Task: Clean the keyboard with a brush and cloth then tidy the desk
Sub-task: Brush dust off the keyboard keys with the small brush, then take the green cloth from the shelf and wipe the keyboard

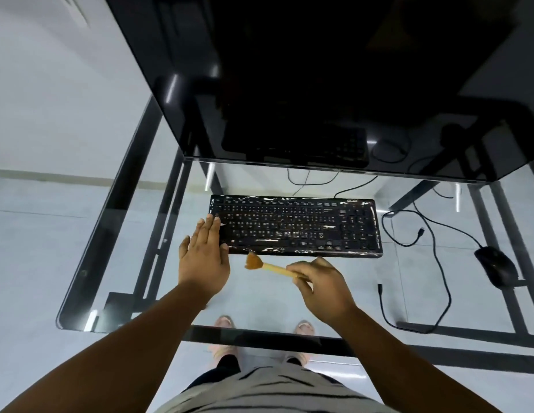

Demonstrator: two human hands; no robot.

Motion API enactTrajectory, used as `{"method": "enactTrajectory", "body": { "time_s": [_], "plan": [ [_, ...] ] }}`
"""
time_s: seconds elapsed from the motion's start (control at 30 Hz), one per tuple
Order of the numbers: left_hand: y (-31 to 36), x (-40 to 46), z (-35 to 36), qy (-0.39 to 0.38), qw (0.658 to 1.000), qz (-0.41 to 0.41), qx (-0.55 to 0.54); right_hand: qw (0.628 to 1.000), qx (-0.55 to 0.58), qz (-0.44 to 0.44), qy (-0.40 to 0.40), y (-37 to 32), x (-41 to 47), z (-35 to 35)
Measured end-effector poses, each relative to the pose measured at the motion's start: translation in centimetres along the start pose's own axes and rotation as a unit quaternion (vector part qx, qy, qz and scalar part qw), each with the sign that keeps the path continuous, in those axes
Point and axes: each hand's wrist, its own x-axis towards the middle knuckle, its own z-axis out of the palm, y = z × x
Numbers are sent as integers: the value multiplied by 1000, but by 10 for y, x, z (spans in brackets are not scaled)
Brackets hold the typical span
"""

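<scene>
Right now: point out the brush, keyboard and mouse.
brush (271, 267), head view, on the wooden handle just behind the bristles.
keyboard (298, 226), head view, on the middle key rows.
mouse (495, 266), head view, on the top of its black shell.

The black keyboard (296, 227), streaked with white smears along its edges and keys, lies flat on the glass desk (140, 222). Just beside the keyboard's near edge, the brush (267, 266) is held level, its tan bristles fanned toward the keyboard's lower-left corner, its pale wooden handle pointing right.
</scene>
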Motion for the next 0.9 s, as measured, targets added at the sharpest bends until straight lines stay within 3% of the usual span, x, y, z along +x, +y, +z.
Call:
{"method": "enactTrajectory", "body": {
  "time_s": [0.27, 0.53, 0.9],
  "plan": [
    [-29, -2, -3, -20, 1000, -9, 6, 996, -62, -69, -11, -11, 13, 24],
    [-37, 11, -27, -6, 1000, 8, 8, 999, -23, -37, 27, -40, 23, 20],
    [-42, 59, -160, 159, 984, 78, -6, 971, 75, -155, 168, -182, 115, -59]
  ]
}}
